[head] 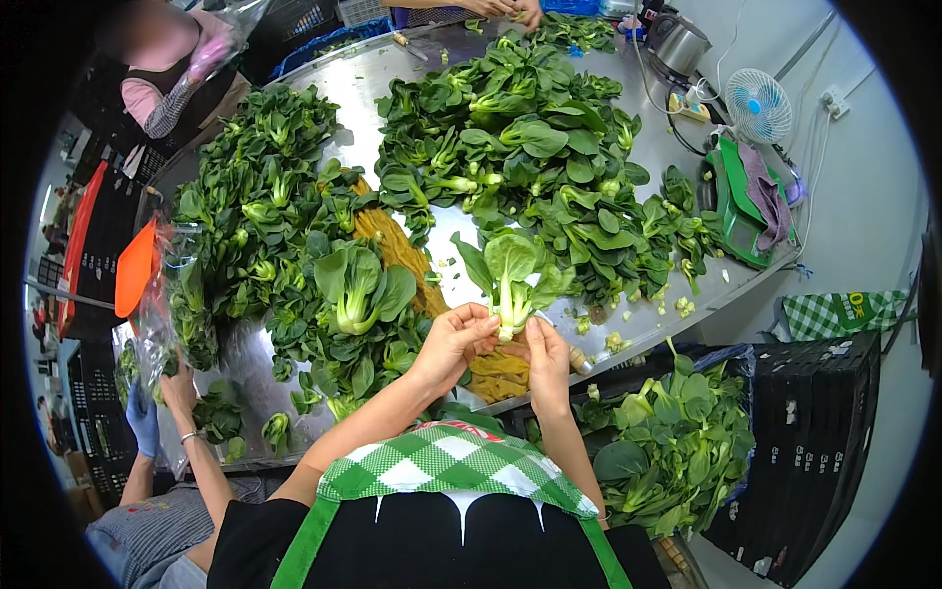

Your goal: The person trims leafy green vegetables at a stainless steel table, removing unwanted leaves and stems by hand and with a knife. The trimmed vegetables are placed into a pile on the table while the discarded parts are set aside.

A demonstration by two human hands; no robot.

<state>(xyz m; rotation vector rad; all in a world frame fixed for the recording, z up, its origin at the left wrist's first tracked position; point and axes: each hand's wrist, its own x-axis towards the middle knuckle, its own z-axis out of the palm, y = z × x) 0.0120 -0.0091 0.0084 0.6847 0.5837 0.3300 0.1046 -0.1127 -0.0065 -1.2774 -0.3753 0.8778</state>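
Both my hands hold one head of bok choy (pixel 510 283) upright over the near edge of the metal table, its pale base towards me. The fingers of my left hand (pixel 458 342) pinch it from the left. My right hand (pixel 546 357) is at its right side, with a knife with a wooden handle (pixel 579 360) partly hidden behind the fingers. A yellow-brown cloth (pixel 401 250) lies beyond the hands, between a large heap of bok choy (pixel 515 140) and a second heap (pixel 272 206) on the left. One large head (pixel 357 294) lies on the left heap's near side.
A crate of leaves (pixel 670 442) stands at the lower right beside stacked black crates (pixel 802 442). A green scale (pixel 743 206), a fan (pixel 758 105) and a kettle (pixel 678 44) are at the right. Co-workers stand left and across the metal table (pixel 706 302); one handles plastic bags (pixel 158 294).
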